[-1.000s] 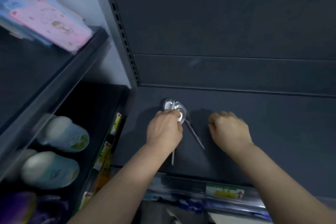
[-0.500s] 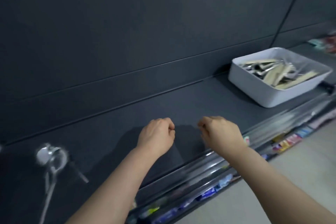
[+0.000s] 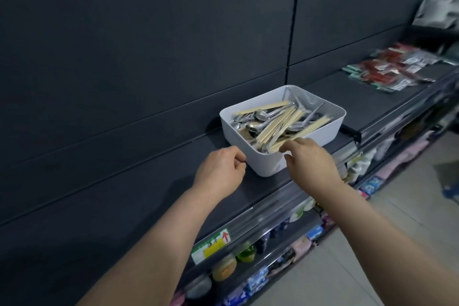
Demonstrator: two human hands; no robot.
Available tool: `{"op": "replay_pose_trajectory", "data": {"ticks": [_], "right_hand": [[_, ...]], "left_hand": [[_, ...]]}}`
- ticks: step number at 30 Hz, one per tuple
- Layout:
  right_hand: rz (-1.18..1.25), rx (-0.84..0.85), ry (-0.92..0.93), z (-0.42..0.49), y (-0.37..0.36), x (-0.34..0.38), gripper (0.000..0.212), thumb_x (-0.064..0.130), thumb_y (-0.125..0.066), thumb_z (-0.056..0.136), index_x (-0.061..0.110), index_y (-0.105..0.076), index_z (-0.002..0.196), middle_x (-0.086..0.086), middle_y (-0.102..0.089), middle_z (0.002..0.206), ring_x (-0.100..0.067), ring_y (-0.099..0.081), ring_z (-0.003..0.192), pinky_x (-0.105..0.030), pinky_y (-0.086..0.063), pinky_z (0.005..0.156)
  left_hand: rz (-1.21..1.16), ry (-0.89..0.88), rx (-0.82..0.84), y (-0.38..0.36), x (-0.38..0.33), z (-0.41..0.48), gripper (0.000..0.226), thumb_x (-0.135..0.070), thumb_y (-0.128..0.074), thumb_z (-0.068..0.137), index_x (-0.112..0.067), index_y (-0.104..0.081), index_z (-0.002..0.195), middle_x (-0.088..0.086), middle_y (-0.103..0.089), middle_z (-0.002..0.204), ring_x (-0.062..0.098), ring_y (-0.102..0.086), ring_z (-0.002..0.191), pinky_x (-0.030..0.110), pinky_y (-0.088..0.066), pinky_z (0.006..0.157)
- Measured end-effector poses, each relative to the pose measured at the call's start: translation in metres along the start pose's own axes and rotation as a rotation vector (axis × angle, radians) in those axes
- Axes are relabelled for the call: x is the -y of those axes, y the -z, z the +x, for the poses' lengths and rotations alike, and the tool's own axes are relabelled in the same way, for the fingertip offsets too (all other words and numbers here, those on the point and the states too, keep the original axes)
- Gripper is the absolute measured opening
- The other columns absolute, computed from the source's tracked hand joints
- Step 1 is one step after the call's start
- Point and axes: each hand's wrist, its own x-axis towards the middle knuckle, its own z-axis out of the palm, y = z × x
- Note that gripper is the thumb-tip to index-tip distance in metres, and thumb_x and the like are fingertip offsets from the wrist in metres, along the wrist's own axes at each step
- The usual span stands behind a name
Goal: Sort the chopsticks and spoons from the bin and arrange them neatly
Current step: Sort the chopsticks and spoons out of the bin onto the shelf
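Observation:
A white rectangular bin (image 3: pixel 250 154) stands on the dark shelf (image 3: pixel 139 196). Inside it lie several wooden chopsticks (image 3: pixel 280 124) mixed with several metal spoons (image 3: pixel 259 115). My right hand (image 3: pixel 310 159) hovers over the bin's near corner, fingers reaching toward the chopstick ends, holding nothing. My left hand (image 3: pixel 219 171) hangs over the shelf just left of the bin, fingers curled into a loose fist with nothing in it.
Packaged goods in red and green wrappers (image 3: pixel 390 69) lie on the shelf further right. A price label (image 3: pixel 211 243) sits on the shelf's front rail, and small goods (image 3: pixel 223 268) fill the shelf below. Floor lies to the right.
The view has swung right, away from the spoons laid at the shelf's left end. Both hands have moved right to the bin; the right hand's fingers have uncurled.

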Motion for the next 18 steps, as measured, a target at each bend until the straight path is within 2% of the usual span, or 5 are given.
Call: {"op": "replay_pose_trajectory", "data": {"ticks": [3,8,12,15,18], "right_hand": [[0.023,-0.017,0.007,0.019,-0.011,-0.021,0.028,0.013,-0.05,0.094,0.022,-0.063,0.117,0.001,-0.062,0.115,-0.023,-0.054,0.109,-0.035,-0.048,0.075],[0.01,-0.051,0.056,0.056,-0.021,-0.044,0.023,0.02,-0.048,0.093,0.021,-0.07,0.1,0.003,-0.067,0.099,-0.02,-0.058,0.096,-0.035,-0.05,0.072],[-0.005,-0.018,0.006,0.086,-0.017,-0.073,0.024,0.019,-0.047,0.094,0.022,-0.068,0.103,0.005,-0.068,0.1,-0.021,-0.059,0.097,-0.031,-0.043,0.07],[0.012,-0.01,-0.05,0.1,-0.018,-0.096,0.023,0.018,-0.047,0.093,0.024,-0.068,0.104,0.007,-0.068,0.1,-0.02,-0.058,0.098,-0.029,-0.041,0.064],[0.036,0.018,-0.08,0.111,-0.021,-0.111,0.024,0.02,-0.047,0.094,0.026,-0.068,0.104,0.01,-0.067,0.101,-0.018,-0.058,0.099,-0.03,-0.048,0.067]], "left_hand": [[-0.008,0.001,-0.032,-0.008,-0.012,0.03,0.015,-0.027,-0.057,0.092,-0.029,-0.065,0.105,-0.017,-0.064,0.09,0.009,-0.063,0.09,0.036,-0.055,0.08],[0.035,-0.047,-0.07,-0.02,-0.023,0.084,0.017,-0.025,-0.057,0.09,-0.029,-0.066,0.105,-0.012,-0.068,0.096,0.013,-0.064,0.092,0.037,-0.055,0.081],[0.169,-0.113,-0.035,-0.032,-0.041,0.134,0.023,-0.021,-0.053,0.092,-0.027,-0.065,0.111,-0.006,-0.069,0.106,0.018,-0.062,0.101,0.037,-0.053,0.084],[0.285,-0.113,0.019,-0.047,-0.053,0.164,0.023,-0.02,-0.054,0.092,-0.026,-0.065,0.112,-0.004,-0.068,0.109,0.021,-0.061,0.102,0.034,-0.052,0.077],[0.471,-0.086,0.072,-0.06,-0.06,0.182,0.017,-0.032,-0.06,0.091,-0.019,-0.066,0.1,0.003,-0.066,0.101,0.024,-0.059,0.088,0.033,-0.045,0.066]]}}
